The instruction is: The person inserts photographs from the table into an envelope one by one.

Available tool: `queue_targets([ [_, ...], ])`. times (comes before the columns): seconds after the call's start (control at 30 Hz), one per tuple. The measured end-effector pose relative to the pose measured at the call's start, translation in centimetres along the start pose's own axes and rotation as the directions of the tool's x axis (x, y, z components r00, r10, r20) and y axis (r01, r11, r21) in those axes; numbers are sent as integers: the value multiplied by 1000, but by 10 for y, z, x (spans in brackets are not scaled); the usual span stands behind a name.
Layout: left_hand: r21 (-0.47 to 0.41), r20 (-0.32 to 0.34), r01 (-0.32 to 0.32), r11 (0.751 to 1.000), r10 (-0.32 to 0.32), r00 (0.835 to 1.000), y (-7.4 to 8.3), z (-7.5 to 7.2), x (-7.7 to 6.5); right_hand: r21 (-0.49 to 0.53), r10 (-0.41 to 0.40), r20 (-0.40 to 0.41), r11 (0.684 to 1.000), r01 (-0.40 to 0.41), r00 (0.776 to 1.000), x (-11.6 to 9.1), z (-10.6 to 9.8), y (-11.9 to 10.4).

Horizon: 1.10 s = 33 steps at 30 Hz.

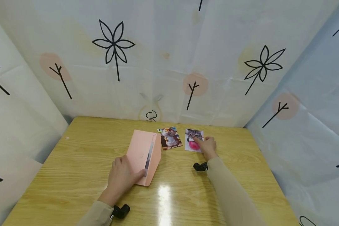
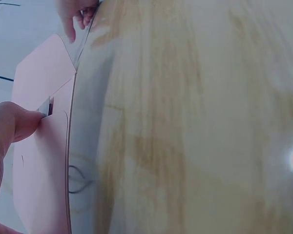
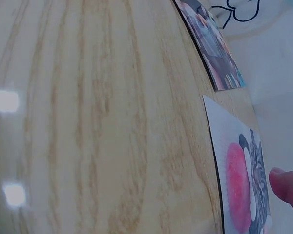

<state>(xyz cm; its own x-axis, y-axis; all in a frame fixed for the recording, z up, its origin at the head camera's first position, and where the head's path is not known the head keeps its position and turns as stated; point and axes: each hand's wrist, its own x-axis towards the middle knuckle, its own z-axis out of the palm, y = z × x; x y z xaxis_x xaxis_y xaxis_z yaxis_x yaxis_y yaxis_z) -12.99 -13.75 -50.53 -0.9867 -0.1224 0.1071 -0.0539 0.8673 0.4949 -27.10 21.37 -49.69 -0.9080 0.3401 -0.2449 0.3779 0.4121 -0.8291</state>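
My left hand (image 1: 122, 175) grips a pink envelope (image 1: 139, 147) by its lower part, the thumb (image 2: 27, 124) on the front beside a slit. Inside the slit shows the edge of a card or photo (image 1: 149, 157). The envelope's flap (image 1: 155, 160) stands folded out on the right. Farther right, my right hand (image 1: 209, 147) is over a photo card of a cat (image 1: 190, 146) with a pink round shape, which lies on the table. Its thumb (image 3: 285, 183) stretches over the card's far part. Between envelope and cat card lies a second photo card (image 1: 170, 138), showing a furry animal figure.
The wooden table (image 1: 73, 175) has a glossy top with a bright reflection near its front middle. A pale cloth (image 1: 158, 37) printed with flowers and twigs hangs behind it and along both sides. Each wrist carries a small black camera (image 1: 121, 212).
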Motion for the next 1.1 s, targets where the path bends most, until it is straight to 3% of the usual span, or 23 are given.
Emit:
queue_targets([
  [0.47, -16, -10, -2, 1000, 2, 1000, 0, -3, -2, -166, -7, -13, 986, 5, 1000, 9, 4, 4],
  [1.1, -28, 3, 7, 1000, -7, 1000, 3, -2, -1, -115, -4, -10, 993, 3, 1000, 8, 3, 5],
])
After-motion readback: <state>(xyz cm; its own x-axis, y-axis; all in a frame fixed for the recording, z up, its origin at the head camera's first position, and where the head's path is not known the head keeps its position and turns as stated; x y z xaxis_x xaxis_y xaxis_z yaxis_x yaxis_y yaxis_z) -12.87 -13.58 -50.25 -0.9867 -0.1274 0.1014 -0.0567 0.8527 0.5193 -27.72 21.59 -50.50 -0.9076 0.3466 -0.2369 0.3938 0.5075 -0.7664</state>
